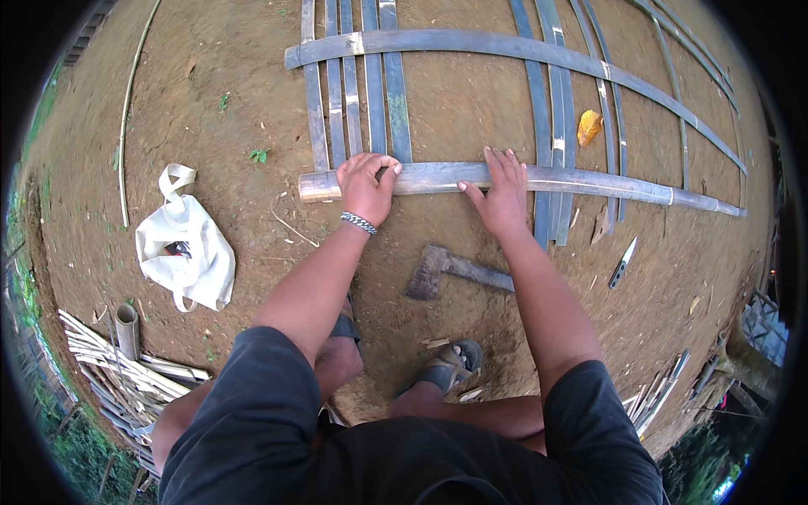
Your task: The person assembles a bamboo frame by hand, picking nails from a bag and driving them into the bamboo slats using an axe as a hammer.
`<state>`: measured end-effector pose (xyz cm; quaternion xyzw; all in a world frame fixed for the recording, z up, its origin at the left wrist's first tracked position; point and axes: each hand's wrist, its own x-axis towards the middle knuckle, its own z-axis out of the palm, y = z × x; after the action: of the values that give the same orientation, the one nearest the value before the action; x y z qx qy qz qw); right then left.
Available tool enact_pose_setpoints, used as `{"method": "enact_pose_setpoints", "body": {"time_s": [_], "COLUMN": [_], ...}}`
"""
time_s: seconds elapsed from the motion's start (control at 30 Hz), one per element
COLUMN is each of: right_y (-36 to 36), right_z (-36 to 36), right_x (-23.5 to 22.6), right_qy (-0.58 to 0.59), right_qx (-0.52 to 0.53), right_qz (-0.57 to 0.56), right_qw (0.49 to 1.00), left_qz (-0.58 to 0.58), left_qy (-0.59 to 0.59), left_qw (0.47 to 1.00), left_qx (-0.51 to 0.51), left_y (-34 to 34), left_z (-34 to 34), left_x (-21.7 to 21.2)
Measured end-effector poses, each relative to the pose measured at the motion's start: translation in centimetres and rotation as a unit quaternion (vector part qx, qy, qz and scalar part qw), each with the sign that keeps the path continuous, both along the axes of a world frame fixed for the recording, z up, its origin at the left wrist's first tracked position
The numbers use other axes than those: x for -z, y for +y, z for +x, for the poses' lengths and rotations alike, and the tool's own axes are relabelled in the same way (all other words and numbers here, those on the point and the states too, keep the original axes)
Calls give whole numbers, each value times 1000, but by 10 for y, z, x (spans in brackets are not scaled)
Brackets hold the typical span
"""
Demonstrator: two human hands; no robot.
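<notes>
A long grey bamboo pole point(581, 180) lies crosswise over several flat bamboo strips point(374, 109) on the dirt ground. Near the pole's left end, my left hand point(367, 187) is closed over it, thumb and fingers curled at its top edge; a chain bracelet is on that wrist. Farther right, my right hand point(502, 195) rests on the same pole, fingers stretched out and thumb apart. Beyond both hands, a second bamboo length point(471, 42) crosses the strips. An axe point(459, 269) lies on the soil below the pole, its handle partly hidden by my right forearm.
A white cloth bag point(189, 248) sits at the left, near a thin long stick point(126, 118). At lower left are split bamboo pieces point(126, 370) and a short bamboo tube point(127, 328). A knife point(623, 263) and a yellow leaf point(589, 128) lie to the right.
</notes>
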<state>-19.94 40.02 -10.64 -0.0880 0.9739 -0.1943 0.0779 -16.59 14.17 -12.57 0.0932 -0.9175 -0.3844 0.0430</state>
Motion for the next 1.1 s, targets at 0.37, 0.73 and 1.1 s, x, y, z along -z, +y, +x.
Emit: {"method": "enact_pose_setpoints", "body": {"time_s": [0.37, 0.73, 1.1], "right_y": [0, -2, 6], "right_z": [0, -1, 68], "right_x": [3, 0, -28], "right_qy": [-6, -18, 55], "right_qx": [-5, -2, -88], "right_qz": [17, 29, -55], "right_qw": [1000, 999, 993], "left_qz": [-31, -55, -85], "left_qy": [27, 75, 146], "left_qw": [999, 996, 986], "left_qx": [15, 3, 9], "left_y": [4, 7, 11], "left_z": [3, 4, 7], "left_x": [1, 5, 12]}}
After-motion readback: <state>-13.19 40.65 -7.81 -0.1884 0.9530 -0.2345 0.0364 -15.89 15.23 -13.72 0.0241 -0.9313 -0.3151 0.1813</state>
